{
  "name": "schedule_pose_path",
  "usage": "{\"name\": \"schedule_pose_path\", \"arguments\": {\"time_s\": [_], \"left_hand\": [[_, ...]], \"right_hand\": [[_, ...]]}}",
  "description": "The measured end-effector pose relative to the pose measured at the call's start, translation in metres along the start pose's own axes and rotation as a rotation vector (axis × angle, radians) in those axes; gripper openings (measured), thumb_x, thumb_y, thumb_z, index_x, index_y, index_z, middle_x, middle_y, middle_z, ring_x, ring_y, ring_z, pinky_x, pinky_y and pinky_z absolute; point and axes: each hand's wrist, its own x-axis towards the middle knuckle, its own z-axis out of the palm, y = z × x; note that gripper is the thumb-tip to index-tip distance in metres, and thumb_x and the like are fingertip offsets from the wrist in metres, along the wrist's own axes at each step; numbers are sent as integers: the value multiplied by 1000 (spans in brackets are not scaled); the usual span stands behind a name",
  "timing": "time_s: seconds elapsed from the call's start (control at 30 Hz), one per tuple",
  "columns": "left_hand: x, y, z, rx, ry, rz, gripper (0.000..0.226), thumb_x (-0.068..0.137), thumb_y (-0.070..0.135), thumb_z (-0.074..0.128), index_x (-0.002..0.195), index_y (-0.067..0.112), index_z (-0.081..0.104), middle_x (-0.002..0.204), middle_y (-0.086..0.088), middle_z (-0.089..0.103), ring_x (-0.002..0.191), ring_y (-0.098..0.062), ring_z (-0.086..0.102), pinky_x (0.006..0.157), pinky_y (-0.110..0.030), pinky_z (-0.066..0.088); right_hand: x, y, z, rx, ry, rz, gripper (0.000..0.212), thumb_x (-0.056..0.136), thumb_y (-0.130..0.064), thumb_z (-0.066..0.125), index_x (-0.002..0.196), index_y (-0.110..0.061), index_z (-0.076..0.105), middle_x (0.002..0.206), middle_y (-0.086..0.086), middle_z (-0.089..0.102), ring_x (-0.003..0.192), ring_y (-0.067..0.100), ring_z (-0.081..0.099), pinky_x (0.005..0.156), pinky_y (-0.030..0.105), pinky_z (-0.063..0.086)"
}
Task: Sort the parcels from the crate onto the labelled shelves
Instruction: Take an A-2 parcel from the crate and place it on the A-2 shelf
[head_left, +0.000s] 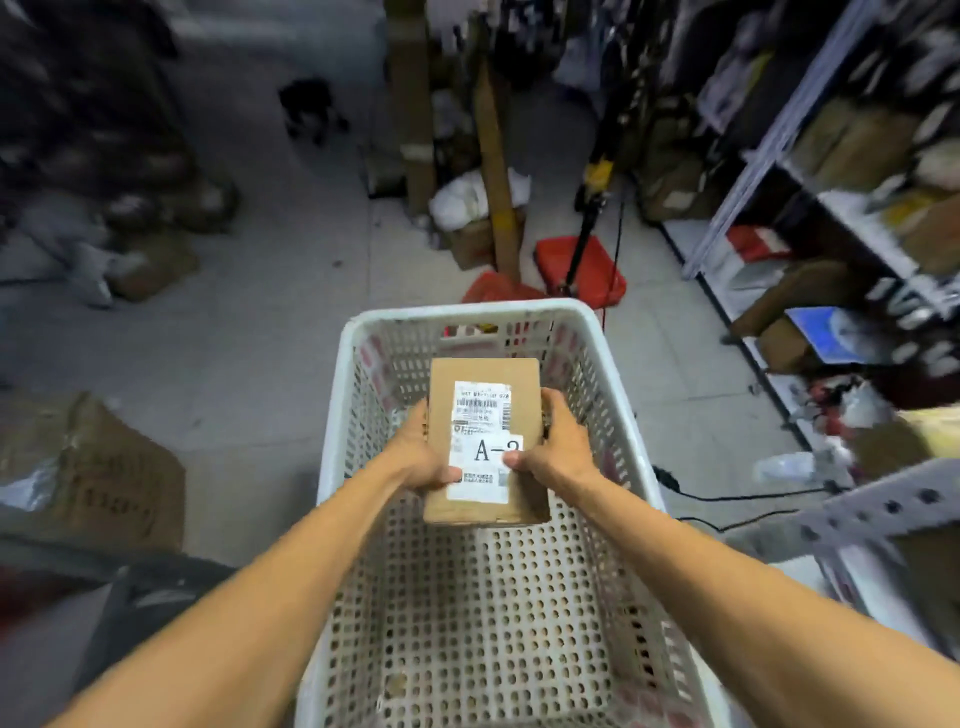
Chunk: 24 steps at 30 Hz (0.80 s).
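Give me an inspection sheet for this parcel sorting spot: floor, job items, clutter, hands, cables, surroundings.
Surface: grey tiled floor.
Job's things: cardboard parcel with a label starting A-, held over the white crate.
Clutter: boxes and bags on the floor left; red bags ahead.
Hands: left hand and right hand grip the parcel's sides, thumbs on its label.
Cables: black cable on the floor right of the crate.
Surroundings: stocked metal shelves at right.

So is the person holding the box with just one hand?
No, the left hand and the right hand both grip the cardboard box, one on each side.
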Motion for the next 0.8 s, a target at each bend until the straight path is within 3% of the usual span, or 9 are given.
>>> {"name": "schedule_pose_path", "arguments": {"time_s": [0.1,0.2,0.33,0.4,0.6,0.73,0.8], "left_hand": [[-42,36,-33,-40,31,113,97,71,-11,70,149,16,19,141,-12,46,127,-28,46,107,-47,39],[-86,70,-61,-112,42,226,91,74,-10,68,148,18,23,138,-10,50,121,-25,50,101,-44,45],[-141,107,-90,-164,97,406,91,74,-11,68,148,20,24,130,-10,54,109,-22,55,86,-36,52],[-165,122,-101,-179,98,495,91,73,-11,69,147,22,26,129,-10,54,110,-23,55,90,-38,51],[-238,157,-121,-191,25,616,100,74,-13,69,151,27,20,133,-7,53,112,-23,57,90,-42,53],[-276,169,-118,-197,-22,675,105,72,-12,73,152,26,16,141,-7,48,107,-18,56,64,-17,55],[-296,172,-113,-210,-40,694,108,70,-12,74,152,24,14,142,-11,46,107,-21,56,60,-15,55]], "right_hand": [[-35,-54,-17,-5,74,-87,90,64,-1,78,139,-17,30,118,8,61,109,24,57,95,38,48],[-70,-104,-35,-12,130,-172,77,63,-2,77,130,-16,42,115,8,61,108,26,58,90,41,51],[-119,-164,-56,11,220,-274,75,62,-4,79,125,-20,42,107,-2,62,98,15,59,75,20,50],[-140,-186,-64,-11,269,-313,73,61,-6,80,119,-23,40,101,-7,61,96,15,59,79,26,49],[-207,-229,-88,-35,398,-359,79,58,-8,83,123,-14,38,111,2,63,101,19,60,90,34,48],[-251,-242,-105,-14,439,-356,99,61,-6,83,139,-1,22,120,12,60,113,26,57,98,44,46],[-273,-245,-115,-40,468,-377,87,61,-6,83,131,-1,32,116,10,62,110,24,58,92,37,49]]}}
